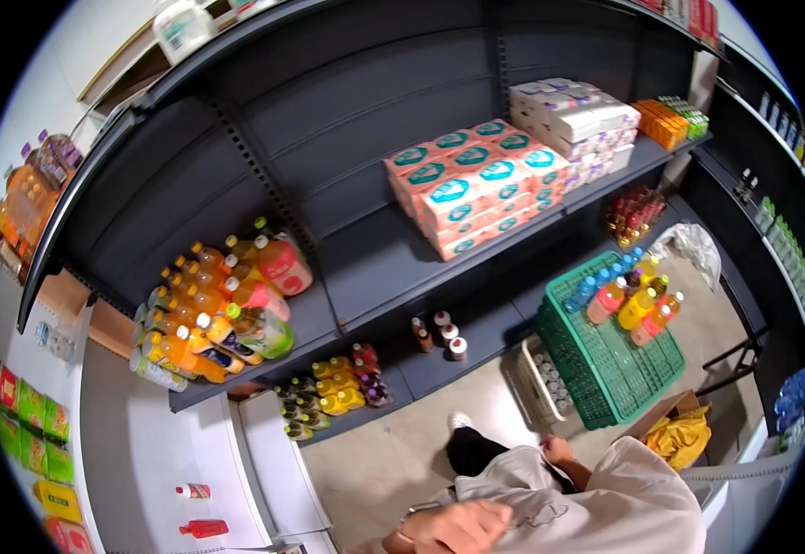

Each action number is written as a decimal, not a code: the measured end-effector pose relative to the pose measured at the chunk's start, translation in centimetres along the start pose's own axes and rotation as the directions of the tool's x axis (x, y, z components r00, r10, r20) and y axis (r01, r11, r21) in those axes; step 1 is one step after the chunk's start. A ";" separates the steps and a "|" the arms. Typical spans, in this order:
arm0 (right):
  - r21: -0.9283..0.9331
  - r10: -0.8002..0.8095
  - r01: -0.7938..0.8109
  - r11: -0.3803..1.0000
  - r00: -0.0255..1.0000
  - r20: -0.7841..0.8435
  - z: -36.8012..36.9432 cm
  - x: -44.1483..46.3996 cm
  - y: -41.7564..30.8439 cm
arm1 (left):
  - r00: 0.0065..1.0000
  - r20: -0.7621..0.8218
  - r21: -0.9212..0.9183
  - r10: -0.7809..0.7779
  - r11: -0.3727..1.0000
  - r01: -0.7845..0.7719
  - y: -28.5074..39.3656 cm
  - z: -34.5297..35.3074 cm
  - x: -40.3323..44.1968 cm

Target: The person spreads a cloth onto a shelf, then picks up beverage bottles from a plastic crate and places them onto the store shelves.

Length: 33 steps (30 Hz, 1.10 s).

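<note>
My left hand (462,528) is at the bottom centre, with a band at the wrist. Its fingers are curled in and no object shows in them. My right hand (558,450) is smaller in view, in front of my light shirt (606,503), with its fingers closed and nothing visible in them. Just beyond it stand a white basket (524,388) of cans and a green crate (587,374). Pink, yellow and blue-capped bottles stand on the crate. Neither hand touches the crate or basket.
Dark shelves (375,268) ahead hold pink tissue packs (476,185), white packs (576,125) and juice bottles (204,277). Lower down are small bottles (336,383). At right lies a box with a yellow bag (679,437). White shelving (158,434) stands left.
</note>
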State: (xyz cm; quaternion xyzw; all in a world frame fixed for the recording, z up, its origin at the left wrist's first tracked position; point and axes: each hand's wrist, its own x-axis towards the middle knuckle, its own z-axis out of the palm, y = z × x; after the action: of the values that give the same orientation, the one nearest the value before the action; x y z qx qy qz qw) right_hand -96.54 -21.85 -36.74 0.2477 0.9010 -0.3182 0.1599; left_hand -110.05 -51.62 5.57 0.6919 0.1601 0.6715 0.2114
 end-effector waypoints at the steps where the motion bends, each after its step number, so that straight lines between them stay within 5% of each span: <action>1: 0.019 0.057 -0.056 0.998 0.998 -0.030 -0.4 -1.1 2.4 | 0.968 -0.242 0.014 -0.057 0.998 0.062 -0.5 0.9 -0.7; 2: 0.076 0.049 -0.041 0.996 0.994 -0.102 -0.8 -1.9 4.5 | 0.876 -0.470 -0.003 -0.110 0.992 0.123 -1.0 1.8 -1.4; 4: 0.184 0.089 -0.051 0.982 0.976 -0.200 -0.9 -4.0 7.9 | 0.518 -0.838 -0.166 -0.172 0.984 0.058 -1.7 -0.8 -0.9; 6: 0.269 0.206 -0.158 0.950 0.966 -0.159 -0.7 -6.3 10.3 | 0.450 -0.867 -0.266 -0.214 0.962 -0.056 -2.9 -3.0 2.1; 9: 0.279 0.231 -0.173 0.945 0.953 -0.193 -1.1 -6.0 11.8 | 0.699 -0.575 -0.255 -0.425 0.905 0.340 -7.2 -1.5 6.0; 11: 0.136 0.213 -0.200 0.970 0.973 -0.094 -3.0 -6.3 14.7 | 0.741 -0.292 -0.150 -0.604 0.794 0.589 -12.2 -0.2 9.5; 14: 0.260 0.333 -0.315 0.913 0.942 -0.029 -6.9 -4.3 17.8 | 0.324 -0.033 -0.292 -0.946 0.319 0.902 -22.8 -0.3 10.3; 16: 0.297 0.266 -0.220 0.929 0.956 -0.126 -10.5 -2.5 20.1 | 0.162 -0.209 0.026 -0.964 0.160 0.987 -32.7 -0.4 11.4; 17: 0.353 0.283 -0.206 0.913 0.942 -0.181 -12.4 -1.2 20.9 | 0.088 -0.322 0.162 -0.943 0.037 0.986 -37.0 -0.1 11.1; 18: 0.474 0.310 -0.159 0.866 0.915 -0.259 -15.9 -1.0 20.1 | 0.177 -0.370 0.711 -0.912 -0.155 0.686 -40.5 0.5 8.7; 19: 0.472 0.315 -0.143 0.870 0.897 -0.309 -17.1 0.6 21.5 | 0.295 -0.348 0.937 -0.890 -0.334 0.100 -43.6 0.9 7.3; 20: 0.478 0.308 -0.108 0.872 0.879 -0.364 -19.7 1.9 22.4 | -0.093 -0.267 0.945 -0.959 -0.280 0.171 -46.9 0.2 9.4; 23: 0.473 0.251 0.004 0.881 0.843 -0.476 -27.8 6.0 24.0 | 0.162 -0.081 0.441 -0.983 0.111 0.891 -57.2 -1.8 7.1; 27: 0.363 0.211 -0.020 0.931 0.844 -0.494 -38.6 12.1 22.1 | 0.208 -0.320 0.842 -0.924 -0.177 0.509 -63.7 -3.5 10.2; 33: 0.083 0.078 -0.042 0.996 0.864 -0.497 -41.5 20.6 20.5 | 0.172 -0.459 0.665 -0.871 -0.210 0.717 -64.9 -4.7 9.1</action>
State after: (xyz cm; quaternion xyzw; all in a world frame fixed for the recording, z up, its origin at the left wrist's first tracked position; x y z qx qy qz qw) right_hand -107.74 26.19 -25.12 0.3550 0.8919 -0.2692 -0.0774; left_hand -110.21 9.13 -19.49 0.4812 0.8214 0.1519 0.2658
